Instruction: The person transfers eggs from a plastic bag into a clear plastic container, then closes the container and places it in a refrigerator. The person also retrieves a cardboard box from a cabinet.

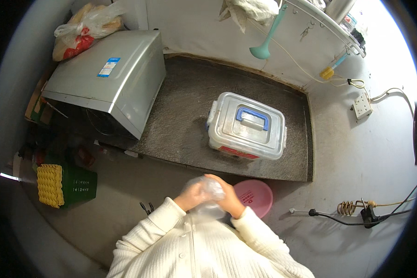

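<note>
Both of my hands are close together in front of my chest, gripping a crumpled clear plastic bag. My left hand holds its left side and my right hand its right side; motion blurs the bag and parts of the fingers. Whether anything is inside the bag I cannot tell. Beyond my hands, a translucent plastic storage box with a closed lid and a blue handle stands on the dark stone-like countertop. Below the counter's front edge, a pink plastic basin is partly hidden behind my right hand.
A silver metal cabinet-like appliance occupies the counter's left, with a knotted plastic bag on top. A green box and yellow egg tray are lower left. A teal ladle hangs above; a power socket and immersion heater coil are right.
</note>
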`<state>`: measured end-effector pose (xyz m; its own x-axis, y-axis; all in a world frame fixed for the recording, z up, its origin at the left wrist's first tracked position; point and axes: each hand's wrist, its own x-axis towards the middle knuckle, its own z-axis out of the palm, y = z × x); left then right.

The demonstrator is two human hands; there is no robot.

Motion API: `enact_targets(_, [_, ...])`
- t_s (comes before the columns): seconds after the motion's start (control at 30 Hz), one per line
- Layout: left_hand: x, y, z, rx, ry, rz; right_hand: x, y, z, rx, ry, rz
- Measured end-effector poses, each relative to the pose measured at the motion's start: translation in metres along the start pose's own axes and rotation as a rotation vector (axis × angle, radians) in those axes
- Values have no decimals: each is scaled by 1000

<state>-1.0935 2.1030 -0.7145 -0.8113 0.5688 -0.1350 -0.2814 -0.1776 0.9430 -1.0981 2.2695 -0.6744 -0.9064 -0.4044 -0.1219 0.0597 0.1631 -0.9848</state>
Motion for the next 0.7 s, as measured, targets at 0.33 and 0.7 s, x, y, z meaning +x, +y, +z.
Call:
enact_targets(0.33, [6,-18,19,5,214,-330,-61,0,-266,-822,582,-95])
enact_targets(0.7, [-15,-111,-70,-345,932,-547,29,-4,-269,-1,459,299])
